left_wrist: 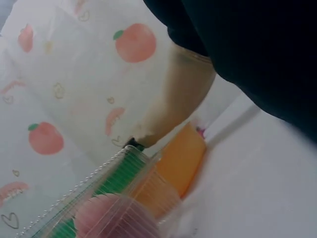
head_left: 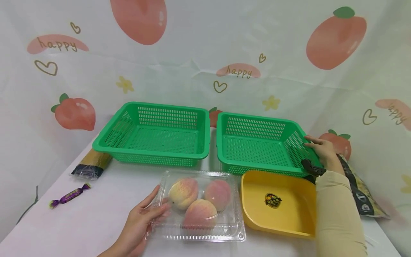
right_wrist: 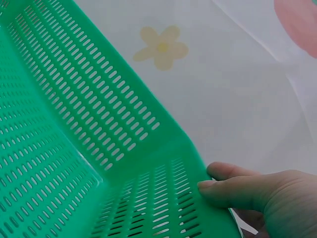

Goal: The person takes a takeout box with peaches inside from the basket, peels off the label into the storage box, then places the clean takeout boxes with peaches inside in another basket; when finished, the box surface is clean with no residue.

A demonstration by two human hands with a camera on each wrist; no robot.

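Clear box point(head_left: 229, 217) in left hand point(head_left: 138, 218), right-side green basket point(head_left: 257, 150) in right hand point(head_left: 325, 152).
Pinched between thumb and fingers at left edge and right rim respectively; box beside yellow basin point(head_left: 285, 214). Best held level, sparing peaches point(head_left: 200, 212) a roll.

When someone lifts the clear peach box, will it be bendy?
The clear box probably flexes, since its plastic looks thin. Its glossy walls may feel slippery. The three peaches look round, with room around them, so they might roll if it tilts.
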